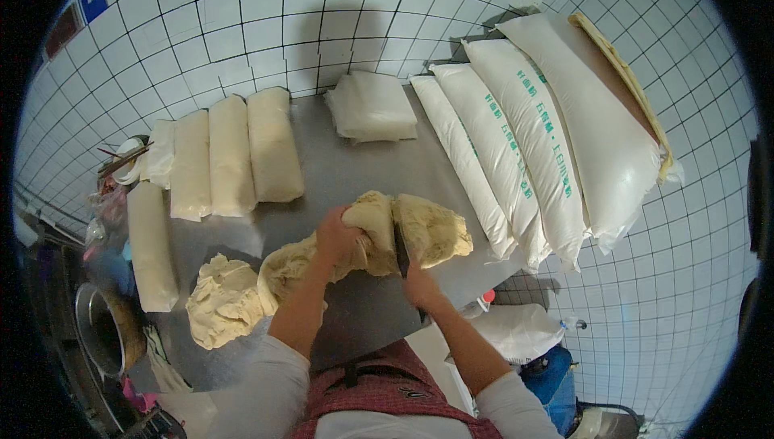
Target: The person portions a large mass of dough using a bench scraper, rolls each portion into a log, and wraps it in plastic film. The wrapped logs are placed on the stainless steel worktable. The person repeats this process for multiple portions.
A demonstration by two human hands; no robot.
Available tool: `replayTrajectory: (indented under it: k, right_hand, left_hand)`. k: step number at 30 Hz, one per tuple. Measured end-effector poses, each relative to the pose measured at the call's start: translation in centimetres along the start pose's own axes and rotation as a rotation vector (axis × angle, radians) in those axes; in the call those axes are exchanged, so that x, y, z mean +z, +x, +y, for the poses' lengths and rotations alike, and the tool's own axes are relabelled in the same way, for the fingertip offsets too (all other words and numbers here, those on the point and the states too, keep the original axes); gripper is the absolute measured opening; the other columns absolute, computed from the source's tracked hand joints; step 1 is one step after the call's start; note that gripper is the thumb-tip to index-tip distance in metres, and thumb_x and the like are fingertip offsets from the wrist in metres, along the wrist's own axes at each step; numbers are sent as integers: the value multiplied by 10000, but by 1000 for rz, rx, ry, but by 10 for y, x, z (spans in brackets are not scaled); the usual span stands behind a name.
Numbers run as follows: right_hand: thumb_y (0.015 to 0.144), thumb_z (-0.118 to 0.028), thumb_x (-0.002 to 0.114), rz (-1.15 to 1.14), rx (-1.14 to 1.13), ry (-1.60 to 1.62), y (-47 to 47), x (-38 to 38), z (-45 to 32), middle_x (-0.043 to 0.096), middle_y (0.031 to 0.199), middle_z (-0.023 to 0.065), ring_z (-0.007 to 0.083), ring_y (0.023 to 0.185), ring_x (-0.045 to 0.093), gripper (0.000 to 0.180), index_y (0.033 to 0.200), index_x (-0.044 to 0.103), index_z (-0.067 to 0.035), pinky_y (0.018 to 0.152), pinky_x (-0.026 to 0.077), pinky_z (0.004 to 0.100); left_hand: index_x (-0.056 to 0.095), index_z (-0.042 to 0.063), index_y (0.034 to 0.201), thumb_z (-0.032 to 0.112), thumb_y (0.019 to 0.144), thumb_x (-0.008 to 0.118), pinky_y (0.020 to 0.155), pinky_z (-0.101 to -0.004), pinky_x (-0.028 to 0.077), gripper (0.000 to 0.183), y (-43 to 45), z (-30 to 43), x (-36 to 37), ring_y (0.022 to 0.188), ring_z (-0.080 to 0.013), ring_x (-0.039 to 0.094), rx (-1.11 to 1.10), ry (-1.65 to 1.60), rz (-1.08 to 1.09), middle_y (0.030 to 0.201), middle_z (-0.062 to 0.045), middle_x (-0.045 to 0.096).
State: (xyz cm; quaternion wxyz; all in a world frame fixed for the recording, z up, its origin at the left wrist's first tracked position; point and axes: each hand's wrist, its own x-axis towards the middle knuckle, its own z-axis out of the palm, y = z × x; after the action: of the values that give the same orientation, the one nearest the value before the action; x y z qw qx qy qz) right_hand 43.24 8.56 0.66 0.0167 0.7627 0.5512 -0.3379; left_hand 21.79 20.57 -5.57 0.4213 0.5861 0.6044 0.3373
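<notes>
My right hand [421,288] grips the handle of a knife [401,248], its dark blade standing in the gap between two parts of pale yellow dough. To the right of the blade is a thick dough piece [434,230]; whether it is fully parted at the bottom is hidden. My left hand [338,233] grasps the long dough roll [378,227] just left of the blade, fingers curled over its top. This roll runs down to the left in folds [290,269] partly covered by my left forearm. A rough dough lump [224,303] lies at its left end.
A metal table [351,173] carries several bagged dough blocks [275,149] at left and folded plastic sheets [375,106] at the back. Several white printed sacks [514,136] lean at right. A metal pot [100,330] stands lower left, a blue container [553,387] lower right. Tiled walls enclose the back.
</notes>
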Motion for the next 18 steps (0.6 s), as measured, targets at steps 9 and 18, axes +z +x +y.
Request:
replayTrajectory:
  k: [9,18]
  right_hand:
    - [1032,-230,498,-106,154,-54,-146,29,38,696,1019,356,541,980,687,339,1263,432,10,859,524,631]
    - [1023,-182,460,203,4,146,-22,-36,-56,649,1090,410,571,1050,645,293,1216,476,39,908,508,627]
  left_hand:
    - [415,12,1539,217,752,842,1111,-478,459,919,85,-17,1,1368,-405,502,-350,-61,77,1537,-260,451]
    - [262,57,1638,265,819,747,1174,-760,176,974,-45,36,17,1568,-456,167,310,534,273,1704,-245,149]
